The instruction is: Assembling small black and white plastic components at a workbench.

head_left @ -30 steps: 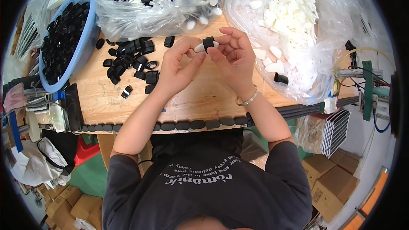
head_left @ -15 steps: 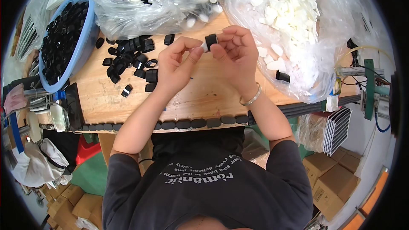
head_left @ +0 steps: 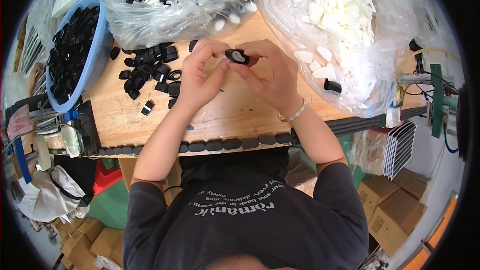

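Note:
Over the wooden table, my left hand point(head_left: 204, 74) and my right hand point(head_left: 270, 72) meet at a small black oval ring-shaped piece point(head_left: 237, 56). Both pinch it between thumb and fingers. Its opening faces up and a white piece shows inside; how deep that piece sits I cannot tell. Left of my left hand lies a loose heap of similar black pieces point(head_left: 145, 67). To the right of my right hand, white flat drop-shaped pieces point(head_left: 345, 12) are piled on a clear plastic bag, with one black piece point(head_left: 332, 86) near its edge.
A blue basin point(head_left: 104, 45) full of black pieces stands at the left. A clear plastic bag point(head_left: 160, 25) with mixed black and white pieces lies at the far side. Black oval pieces point(head_left: 232, 143) line the table's near edge. Cardboard boxes point(head_left: 395, 210) stand below right.
My hands have come closer together and shifted slightly left. The black piece has been turned so that its opening, with the white piece inside, now faces up.

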Motion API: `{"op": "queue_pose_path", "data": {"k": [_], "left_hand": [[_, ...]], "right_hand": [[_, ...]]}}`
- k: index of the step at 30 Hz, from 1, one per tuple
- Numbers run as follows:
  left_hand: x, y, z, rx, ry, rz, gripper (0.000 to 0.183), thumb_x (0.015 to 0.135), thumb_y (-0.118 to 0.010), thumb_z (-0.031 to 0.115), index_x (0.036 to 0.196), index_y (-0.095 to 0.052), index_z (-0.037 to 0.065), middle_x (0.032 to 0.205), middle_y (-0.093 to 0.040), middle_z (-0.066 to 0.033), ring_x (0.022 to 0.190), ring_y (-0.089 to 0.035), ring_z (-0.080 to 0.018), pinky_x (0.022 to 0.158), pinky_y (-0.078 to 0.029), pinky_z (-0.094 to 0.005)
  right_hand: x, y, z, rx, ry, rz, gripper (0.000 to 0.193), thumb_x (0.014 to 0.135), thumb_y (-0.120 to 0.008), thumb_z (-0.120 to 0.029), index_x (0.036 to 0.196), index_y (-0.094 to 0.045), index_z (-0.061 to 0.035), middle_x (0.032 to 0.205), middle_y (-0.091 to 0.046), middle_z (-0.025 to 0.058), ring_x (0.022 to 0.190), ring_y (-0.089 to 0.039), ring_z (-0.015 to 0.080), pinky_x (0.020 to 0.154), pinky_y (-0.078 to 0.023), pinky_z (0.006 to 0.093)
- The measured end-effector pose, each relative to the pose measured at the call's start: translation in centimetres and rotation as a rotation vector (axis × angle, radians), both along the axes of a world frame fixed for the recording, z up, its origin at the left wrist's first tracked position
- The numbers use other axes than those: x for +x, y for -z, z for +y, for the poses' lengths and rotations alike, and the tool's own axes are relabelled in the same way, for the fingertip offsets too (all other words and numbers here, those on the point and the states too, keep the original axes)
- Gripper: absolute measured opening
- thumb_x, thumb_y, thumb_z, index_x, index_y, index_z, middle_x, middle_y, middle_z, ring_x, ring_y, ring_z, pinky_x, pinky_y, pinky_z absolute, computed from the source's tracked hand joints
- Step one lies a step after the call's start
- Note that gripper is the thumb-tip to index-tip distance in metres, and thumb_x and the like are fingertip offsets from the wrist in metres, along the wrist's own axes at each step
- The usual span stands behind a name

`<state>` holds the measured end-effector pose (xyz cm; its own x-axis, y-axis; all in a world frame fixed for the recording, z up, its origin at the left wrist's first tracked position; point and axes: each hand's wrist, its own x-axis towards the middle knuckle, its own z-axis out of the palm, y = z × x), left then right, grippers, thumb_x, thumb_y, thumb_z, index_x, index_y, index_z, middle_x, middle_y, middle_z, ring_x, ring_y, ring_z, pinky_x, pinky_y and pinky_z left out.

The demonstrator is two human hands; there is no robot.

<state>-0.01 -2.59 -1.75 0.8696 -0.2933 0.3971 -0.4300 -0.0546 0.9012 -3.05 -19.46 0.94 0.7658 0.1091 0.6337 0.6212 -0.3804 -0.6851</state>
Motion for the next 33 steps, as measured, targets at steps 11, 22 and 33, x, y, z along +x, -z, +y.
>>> {"op": "queue_pose_path", "data": {"k": [11, 22, 33], "left_hand": [[-0.1, -0.5, -0.5, 0.075, -0.075, -0.173, 0.017, 0.075, -0.063, -0.006, 0.091, -0.06, 0.0, 0.093, -0.063, -0.0115, 0.087, -0.056, -0.0261, 0.08, -0.044, -0.0322], [-0.5, -1.1, -0.7, 0.087, -0.124, -0.232, 0.017, 0.073, -0.065, -0.007, 0.088, -0.061, 0.0, 0.087, -0.063, -0.0116, 0.083, -0.059, -0.0273, 0.076, -0.047, -0.0323], [0.1, -2.2, 0.1, 0.294, -0.083, -0.411, 0.018, 0.069, -0.068, -0.006, 0.084, -0.061, 0.0, 0.079, -0.06, -0.0123, 0.077, -0.057, -0.0316, 0.067, -0.045, -0.0358]], "right_hand": [[0.2, -0.2, 0.1, 0.007, 0.015, -0.061, 0.02, 0.074, -0.075, 0.002, 0.09, -0.062, -0.0018, 0.099, -0.066, 0.0117, 0.076, -0.066, 0.0197, 0.063, -0.055, 0.0264], [0.4, -0.4, -0.3, -0.023, 0.001, 0.028, 0.02, 0.072, -0.073, 0.005, 0.089, -0.064, -0.0008, 0.102, -0.065, 0.0117, 0.085, -0.066, 0.0207, 0.074, -0.053, 0.0284], [0.3, -0.3, -1.0, 0.176, -0.144, 0.393, 0.017, 0.075, -0.071, 0.007, 0.09, -0.064, 0.0026, 0.093, -0.065, 0.0086, 0.083, -0.063, 0.0148, 0.076, -0.053, 0.0255]]}}
